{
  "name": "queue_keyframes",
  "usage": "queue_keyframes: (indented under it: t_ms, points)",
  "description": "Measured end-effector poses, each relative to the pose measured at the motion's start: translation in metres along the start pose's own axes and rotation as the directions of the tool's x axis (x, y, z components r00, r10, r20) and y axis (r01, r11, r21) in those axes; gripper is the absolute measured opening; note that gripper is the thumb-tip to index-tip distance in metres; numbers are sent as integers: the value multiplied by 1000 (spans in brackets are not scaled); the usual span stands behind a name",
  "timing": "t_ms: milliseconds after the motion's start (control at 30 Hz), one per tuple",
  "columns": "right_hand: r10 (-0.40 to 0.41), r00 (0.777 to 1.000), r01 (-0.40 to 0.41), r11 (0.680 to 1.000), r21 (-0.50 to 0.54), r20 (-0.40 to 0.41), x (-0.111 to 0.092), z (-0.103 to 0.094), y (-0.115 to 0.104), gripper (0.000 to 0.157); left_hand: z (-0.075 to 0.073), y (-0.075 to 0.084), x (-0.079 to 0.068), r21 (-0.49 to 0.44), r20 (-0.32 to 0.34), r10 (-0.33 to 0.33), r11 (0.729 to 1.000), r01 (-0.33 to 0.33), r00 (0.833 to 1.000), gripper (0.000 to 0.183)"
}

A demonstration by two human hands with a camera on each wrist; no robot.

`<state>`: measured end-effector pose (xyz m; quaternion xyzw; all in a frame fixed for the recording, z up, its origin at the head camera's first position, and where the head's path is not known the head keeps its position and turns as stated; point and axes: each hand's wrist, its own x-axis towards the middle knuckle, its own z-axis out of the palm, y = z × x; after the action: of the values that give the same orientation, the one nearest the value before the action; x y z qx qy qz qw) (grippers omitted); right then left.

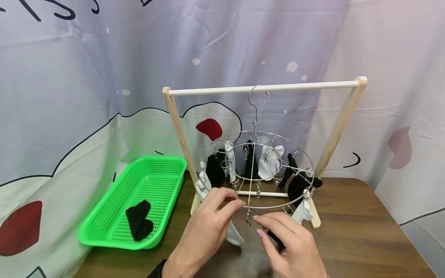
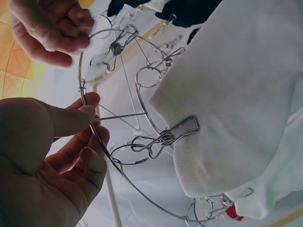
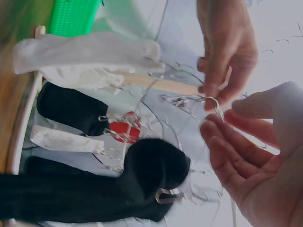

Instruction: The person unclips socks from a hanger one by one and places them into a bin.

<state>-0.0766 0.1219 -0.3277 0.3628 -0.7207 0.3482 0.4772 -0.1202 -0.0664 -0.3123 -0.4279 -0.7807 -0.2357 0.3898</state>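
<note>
A round wire clip hanger [image 1: 267,207] hangs by its hook from a white rod, with black and white socks clipped about its ring. My left hand [image 1: 210,226] pinches the front left of the ring between thumb and fingers. Just across from it, my right hand [image 1: 288,241] has its thumb and forefinger apart, fingertips close beside a bare metal clip [image 1: 248,218] at the ring's front. One clip grips a white sock [image 2: 232,94] near my left hand. In the right wrist view, a black sock [image 3: 154,165] dangles below my right hand.
On the left stands a green plastic basket [image 1: 149,244] with a black sock [image 1: 139,222] inside. The wooden stand [image 1: 177,121] with its white rod [image 1: 215,90] frames the hanger on the brown table [image 1: 368,231]. A printed curtain [image 1: 139,58] hangs behind.
</note>
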Motion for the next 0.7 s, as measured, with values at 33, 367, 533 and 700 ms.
queue_keyframes:
  t_ms: [33, 367, 533, 700]
  points:
    - [-21, 999, 22, 1000, 18, -27, 2, -2, 1, 25, -1, -1, -1, -7, 0, -3, 1000, 3, 1000, 31]
    - [-4, 990, -10, 995, -100, -138, -3, -21, 29, 23, -7, -14, -13, -68, -35, 14, 998, -17, 999, 40]
    - [42, 996, -50, 992, -112, -78, -8, -25, 36, 27, -9, -19, -14, -97, -70, 10, 995, -17, 998, 39]
    - [20, 999, -24, 997, -78, -49, -8, -23, 37, 25, -10, -22, -17, -111, -110, -26, 994, 13, 994, 33]
